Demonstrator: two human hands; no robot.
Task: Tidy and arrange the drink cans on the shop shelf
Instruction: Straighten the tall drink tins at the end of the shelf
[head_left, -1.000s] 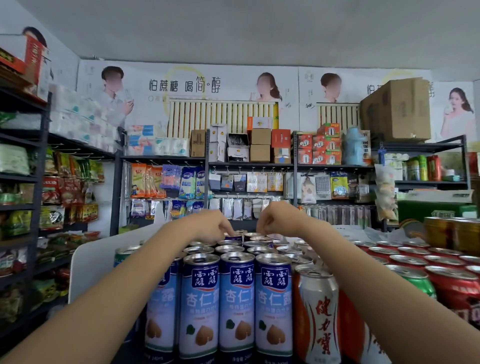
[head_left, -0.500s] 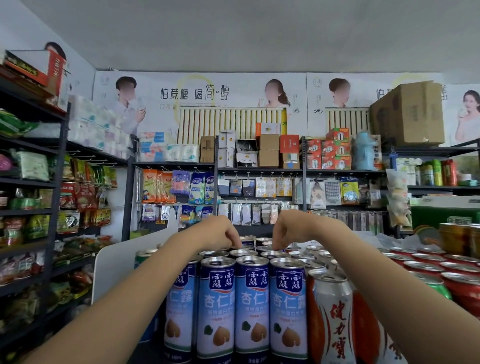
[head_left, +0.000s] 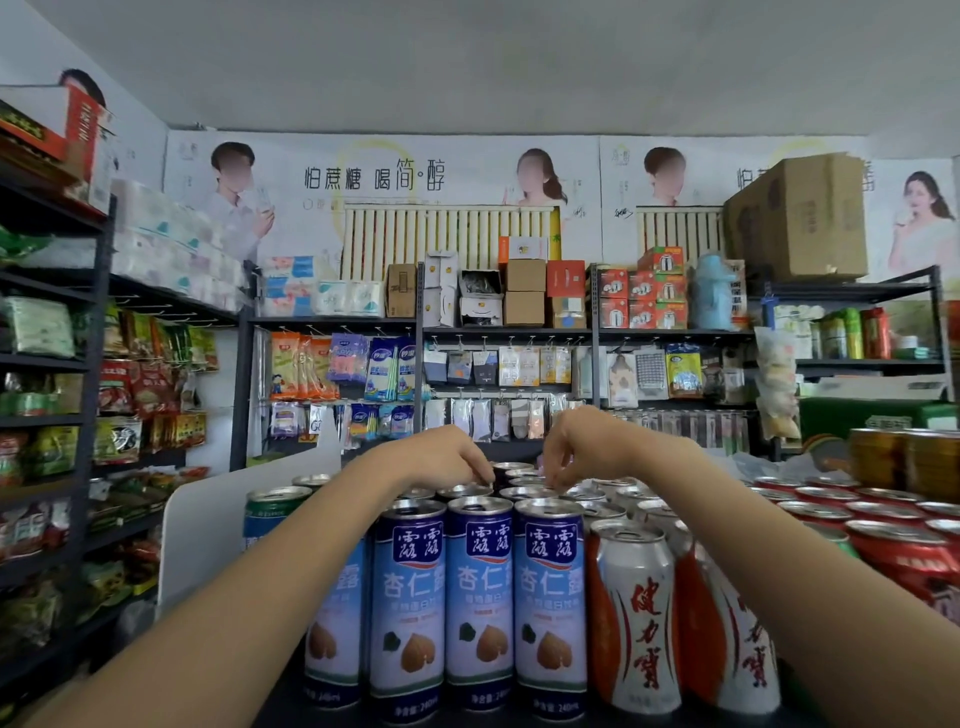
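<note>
Both hands reach over the blue cans (head_left: 479, 597); left hand (head_left: 441, 457) and right hand (head_left: 576, 447) have fingers curled down onto back-row tops, grip unclear.

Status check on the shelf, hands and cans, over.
Left hand and right hand curled over rear can tops, grip unclear. Blue cans upright in front row. White-and-orange can beside them. Nothing blocking.

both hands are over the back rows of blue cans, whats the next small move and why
Probably lower the fingertips onto one back-row can and nudge it into line. The left hand and right hand hover curled over the silver can tops; no grip shows, while the front blue cans stand straight.
</note>
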